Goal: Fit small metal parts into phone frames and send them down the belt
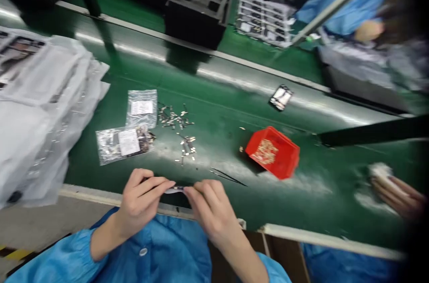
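Note:
Close to the bench's front edge, my left hand (139, 200) and my right hand (212, 209) pinch opposite ends of a small thin dark part (178, 188) with a pale lower side. Fingers cover most of it, so its kind is unclear. Beyond my hands lie small loose metal-looking parts (187, 147) and a larger scatter of similar pieces (172, 117). Dark tweezers (229, 176) rest to the right of my right hand. Farther right, a red bin (283, 153) leans open toward me with many small pale-gold pieces (266, 151) inside.
Two labelled clear bags (142, 108) lie left of the scatter. White trays (43, 109) are stacked at far left. A small black-and-white part (280, 97) sits near the raised ledge. Black boxes (201, 15) and another tray (263, 19) stand behind. At right, another person's hand (398, 193) holds something white.

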Motion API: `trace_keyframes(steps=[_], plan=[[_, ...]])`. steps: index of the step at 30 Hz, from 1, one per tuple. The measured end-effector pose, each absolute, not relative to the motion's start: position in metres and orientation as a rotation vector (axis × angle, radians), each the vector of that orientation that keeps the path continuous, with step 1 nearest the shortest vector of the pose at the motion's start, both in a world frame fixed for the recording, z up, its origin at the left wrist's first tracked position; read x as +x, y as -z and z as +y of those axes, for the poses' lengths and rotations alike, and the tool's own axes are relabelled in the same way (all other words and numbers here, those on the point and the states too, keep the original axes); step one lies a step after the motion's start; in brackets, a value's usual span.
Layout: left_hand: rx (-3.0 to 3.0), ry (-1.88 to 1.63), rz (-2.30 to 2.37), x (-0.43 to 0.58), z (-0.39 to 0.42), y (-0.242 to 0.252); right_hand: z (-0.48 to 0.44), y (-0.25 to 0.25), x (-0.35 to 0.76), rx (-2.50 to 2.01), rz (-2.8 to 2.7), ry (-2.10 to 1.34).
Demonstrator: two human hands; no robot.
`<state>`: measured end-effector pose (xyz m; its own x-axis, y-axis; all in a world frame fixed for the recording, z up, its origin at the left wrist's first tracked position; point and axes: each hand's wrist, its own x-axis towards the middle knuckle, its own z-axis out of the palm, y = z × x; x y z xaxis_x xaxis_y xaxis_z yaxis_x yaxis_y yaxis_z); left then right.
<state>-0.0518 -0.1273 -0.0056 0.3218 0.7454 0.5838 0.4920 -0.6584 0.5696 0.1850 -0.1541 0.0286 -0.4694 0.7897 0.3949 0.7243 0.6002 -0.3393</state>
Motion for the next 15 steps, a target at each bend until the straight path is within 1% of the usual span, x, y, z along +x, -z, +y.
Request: trace_keyframes(steps=[4,8,10,13,15], plan=[[2.329,-1.277,1.066,-0.056,-0.126,0.01,-0.147,-0.041,0.173,-1.287,-2.484,-0.058],[2.324,-1.263,1.062,-0.055,-0.122,0.006,-0.142,-0.045,0.176,-1.259,-2.509,-0.135],[2.287,-1.257,1.051,-0.052,-0.116,0.004,-0.138,-0.038,0.184,-1.179,-2.455,-0.1],[2.231,-1.216,1.005,-0.049,-0.103,0.002,-0.129,-0.018,0.196,-1.047,-2.381,0.058],[2.18,-1.163,1.002,-0.047,-0.097,0.002,-0.123,-0.005,0.201,-1.0,-2.311,0.079]])
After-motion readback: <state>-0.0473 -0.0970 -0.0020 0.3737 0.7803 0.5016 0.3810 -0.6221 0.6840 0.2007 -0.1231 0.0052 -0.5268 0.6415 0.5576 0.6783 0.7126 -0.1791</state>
